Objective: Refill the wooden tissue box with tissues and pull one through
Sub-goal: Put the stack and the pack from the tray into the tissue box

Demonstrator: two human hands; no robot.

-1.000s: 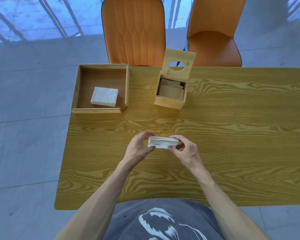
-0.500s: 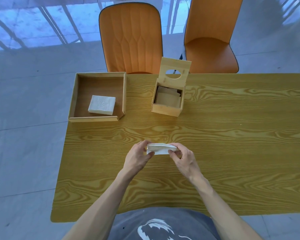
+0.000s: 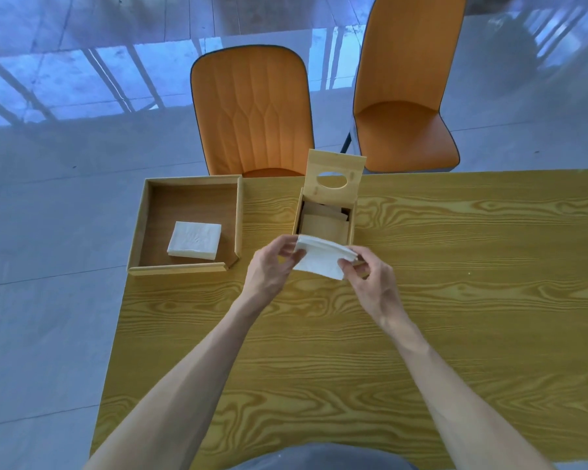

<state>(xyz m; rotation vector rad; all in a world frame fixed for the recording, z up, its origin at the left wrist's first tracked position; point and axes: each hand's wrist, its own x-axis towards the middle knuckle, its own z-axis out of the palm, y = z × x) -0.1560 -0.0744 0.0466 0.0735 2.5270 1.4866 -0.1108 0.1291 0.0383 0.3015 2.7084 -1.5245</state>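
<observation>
Head view. Wood-grain worktop (image 3: 455, 300) over a grey tiled floor, two orange chairs (image 3: 255, 113) at its far edge. Left hand (image 3: 269, 266) and right hand (image 3: 370, 283) hold a stack of white tissues (image 3: 323, 259) between them, fingers clamped on its two ends, just in front of the wooden tissue box (image 3: 325, 222). Box lid (image 3: 335, 179) stands raised, its oval slot visible. At far left, a wooden tray (image 3: 143, 228) contains a second tissue stack (image 3: 195, 239).
</observation>
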